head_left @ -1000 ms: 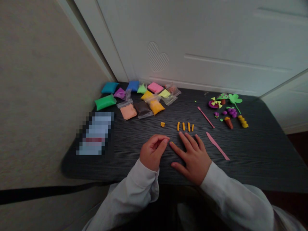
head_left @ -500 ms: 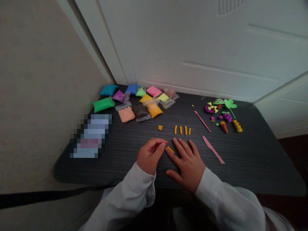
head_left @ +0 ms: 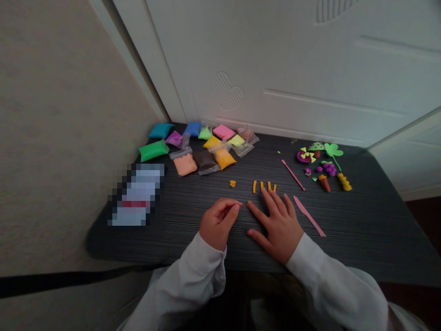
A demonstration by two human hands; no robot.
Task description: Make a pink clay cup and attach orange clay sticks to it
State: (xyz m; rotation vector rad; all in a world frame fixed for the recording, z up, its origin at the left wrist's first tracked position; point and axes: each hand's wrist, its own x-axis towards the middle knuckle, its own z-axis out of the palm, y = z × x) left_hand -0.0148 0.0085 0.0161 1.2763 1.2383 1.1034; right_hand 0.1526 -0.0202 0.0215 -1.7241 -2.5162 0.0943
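Observation:
My left hand (head_left: 218, 223) is closed over the table, thumb and index finger pinched together. Whatever the pinch may contain is too small or hidden to make out. Just to its right, my right hand (head_left: 278, 224) lies palm down with fingers spread, its longer fingertips reaching a row of short orange clay sticks (head_left: 254, 186). The index fingertip rests close to the left hand's pinch. Anything beneath the right fingers is hidden. Behind the left hand sits a small orange clay lump (head_left: 233, 184).
Bags of coloured clay (head_left: 185, 164) lie at the back left, above a blurred phone-like screen (head_left: 138, 195). On the right are a pink clay knife (head_left: 309, 216), a thin pink tool (head_left: 292, 174) and small clay figures (head_left: 330, 169). A white panel borders the dark table (head_left: 206, 250).
My right hand has slid forward and right, towards the row of clay sticks. The single orange stick that lay by its index finger is out of sight. The left hand stays pinched.

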